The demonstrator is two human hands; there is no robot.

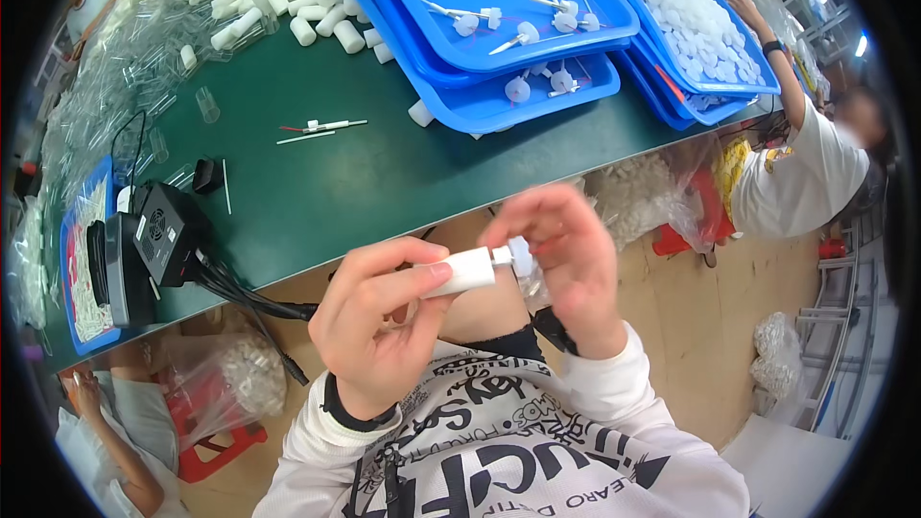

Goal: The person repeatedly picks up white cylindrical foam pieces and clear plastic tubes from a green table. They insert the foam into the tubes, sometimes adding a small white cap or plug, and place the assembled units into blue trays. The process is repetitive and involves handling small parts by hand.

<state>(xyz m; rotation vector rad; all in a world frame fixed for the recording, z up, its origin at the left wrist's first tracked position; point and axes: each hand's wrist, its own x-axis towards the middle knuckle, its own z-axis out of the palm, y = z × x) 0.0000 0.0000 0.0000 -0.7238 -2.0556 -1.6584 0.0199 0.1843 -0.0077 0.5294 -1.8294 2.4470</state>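
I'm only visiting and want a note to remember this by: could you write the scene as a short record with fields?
Left hand: holding a white cylinder
Right hand: at the whitish round piece on the cylinder's end; fingers blurred, contact unclear
Table: green
On table, middle: slim white part with red wire
Far side: heaped white cylinders, stacked blue trays
Far right: blue tray piled with whitish discs
Left: black box with cables
Others nearby: a person at right, another lower left
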